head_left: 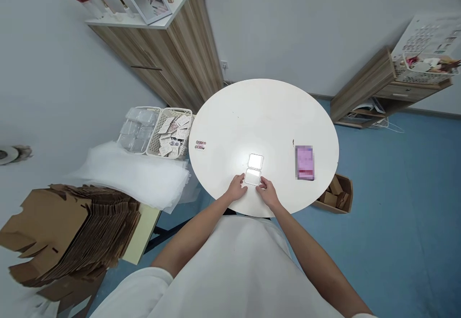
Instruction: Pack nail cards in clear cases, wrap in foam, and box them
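Note:
A small clear plastic case (253, 177) lies unfolded on the white round table, its lid (255, 161) laid back on the far side. My left hand (236, 187) grips the near half by its left edge, with the fingers curved and the thumb pointing inward. At the right edge of the same half, my right hand (267, 191) has its fingertips on the case. Nothing distinct shows inside the case, which reflects the light. To the left lies a small set of dark pink pieces (200, 144) in two rows, too small to name.
On the table (266, 102) a pink pixelated rectangle (305, 163) lies at the right. Left of the table are a basket of small cards (173, 135), a basket of clear boxes (137, 129), white sheets (133, 169) and stacked flat cardboard (90, 236). A cardboard box (340, 194) stands right.

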Available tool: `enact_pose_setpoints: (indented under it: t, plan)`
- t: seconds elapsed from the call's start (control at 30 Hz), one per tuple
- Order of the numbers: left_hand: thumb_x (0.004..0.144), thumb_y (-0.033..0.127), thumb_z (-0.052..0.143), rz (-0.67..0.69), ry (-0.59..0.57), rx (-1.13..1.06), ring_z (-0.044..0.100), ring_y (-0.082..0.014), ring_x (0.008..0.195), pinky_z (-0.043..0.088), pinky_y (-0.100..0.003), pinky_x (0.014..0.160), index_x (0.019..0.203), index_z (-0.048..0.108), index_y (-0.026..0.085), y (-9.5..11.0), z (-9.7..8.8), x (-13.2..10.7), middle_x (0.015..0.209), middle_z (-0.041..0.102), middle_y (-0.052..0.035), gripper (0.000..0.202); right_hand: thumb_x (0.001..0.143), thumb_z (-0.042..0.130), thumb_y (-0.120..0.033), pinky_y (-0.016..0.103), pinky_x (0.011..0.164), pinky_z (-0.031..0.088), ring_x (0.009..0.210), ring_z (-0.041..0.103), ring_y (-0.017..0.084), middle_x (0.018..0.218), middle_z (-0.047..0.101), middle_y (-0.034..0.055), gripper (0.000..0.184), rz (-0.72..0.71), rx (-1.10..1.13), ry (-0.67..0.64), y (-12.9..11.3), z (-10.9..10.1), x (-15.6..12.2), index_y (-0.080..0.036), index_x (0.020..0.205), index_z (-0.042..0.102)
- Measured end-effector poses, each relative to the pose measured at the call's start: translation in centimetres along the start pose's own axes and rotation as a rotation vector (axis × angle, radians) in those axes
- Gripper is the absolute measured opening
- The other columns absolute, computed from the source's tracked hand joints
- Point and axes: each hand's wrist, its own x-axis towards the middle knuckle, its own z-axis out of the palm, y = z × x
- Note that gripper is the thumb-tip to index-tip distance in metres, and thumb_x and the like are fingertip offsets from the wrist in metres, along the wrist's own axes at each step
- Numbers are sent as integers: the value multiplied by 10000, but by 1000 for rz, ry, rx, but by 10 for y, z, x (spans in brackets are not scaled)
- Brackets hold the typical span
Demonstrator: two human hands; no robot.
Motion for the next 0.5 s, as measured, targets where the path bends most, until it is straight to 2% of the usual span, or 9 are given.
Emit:
enact_pose_setpoints:
  t: [0.1, 0.17, 0.27, 0.37, 0.5]
  plan:
    - [679, 157, 540, -8, 17, -33, 478, -171, 948, 444, -295, 761, 1179, 414, 198, -1, -1, -5, 1067, 465, -79, 518, 689, 487, -287, 331, 742, 454, 846, 520, 170, 1061, 483, 80, 514, -56, -53, 89, 2, 1, -5, -199, 1189, 405]
    - [686, 165, 547, -18, 44, -49, 486, -175, 955, 454, -298, 752, 1172, 425, 191, -2, -4, -8, 1090, 474, -87, 502, 704, 473, -283, 355, 755, 443, 858, 497, 183, 1057, 483, 85, 510, -145, -144, 170, -3, 5, -11, -195, 1199, 388]
    - [712, 171, 530, 9, 96, -66, 505, -162, 938, 462, -293, 750, 1133, 459, 186, -6, -22, -10, 1091, 504, -81, 428, 722, 454, -262, 372, 777, 424, 880, 470, 193, 1050, 489, 81, 472, -295, -260, 174, -18, 15, -15, -202, 1187, 392]
    - [742, 192, 507, 79, 159, -64, 524, -142, 909, 467, -279, 743, 1087, 491, 195, -10, -57, -8, 1058, 542, -61, 345, 735, 443, -251, 358, 753, 431, 839, 475, 179, 1041, 498, 74, 440, -353, -301, 96, -38, 33, -10, -206, 1171, 402]
    - [752, 228, 503, 117, 246, 30, 536, -138, 872, 475, -267, 704, 1071, 498, 190, -25, -126, 5, 1042, 551, -53, 322, 746, 433, -264, 341, 699, 448, 792, 494, 165, 1019, 511, 62, 416, -315, -334, -14, -64, 65, 10, -213, 1159, 410]
